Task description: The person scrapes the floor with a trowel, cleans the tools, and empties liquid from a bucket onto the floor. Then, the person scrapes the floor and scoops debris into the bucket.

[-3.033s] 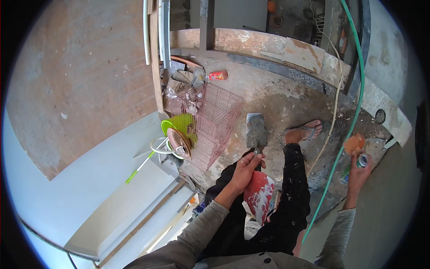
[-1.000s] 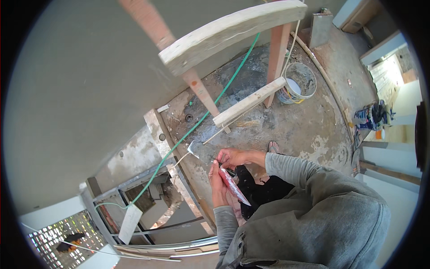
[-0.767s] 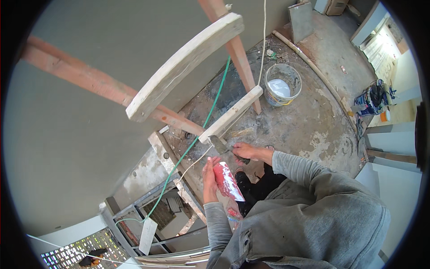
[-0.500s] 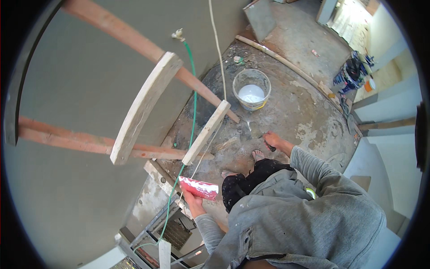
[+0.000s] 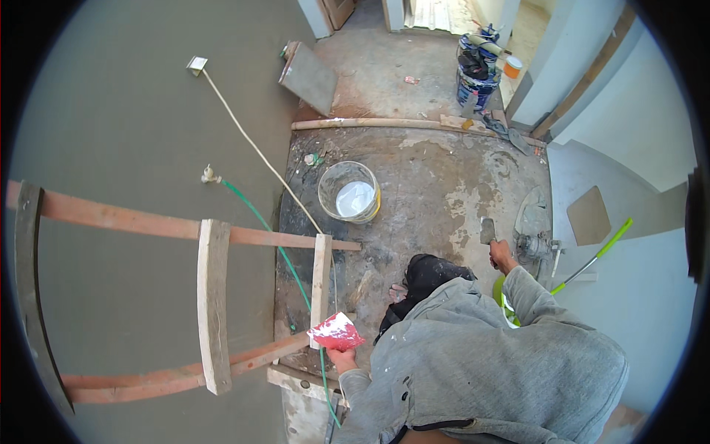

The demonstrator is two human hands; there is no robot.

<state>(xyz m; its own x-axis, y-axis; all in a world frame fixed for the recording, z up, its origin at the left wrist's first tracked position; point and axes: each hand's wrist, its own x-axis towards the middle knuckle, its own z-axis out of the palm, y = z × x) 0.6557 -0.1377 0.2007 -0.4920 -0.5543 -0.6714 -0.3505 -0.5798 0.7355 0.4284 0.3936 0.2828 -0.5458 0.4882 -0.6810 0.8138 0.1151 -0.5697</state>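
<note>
Our left hand grasps one red board, smeared white toward its far edge, before one ladder; out to our right, our right hand clasps one trowel, blade pointing ahead, long axis running away from us. One bucket of white stuff stands ahead on the floor.

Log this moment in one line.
left hand: holding red board, smeared white | right hand: gripping small trowel | nearby: bucket with white material, wooden ladder
</note>
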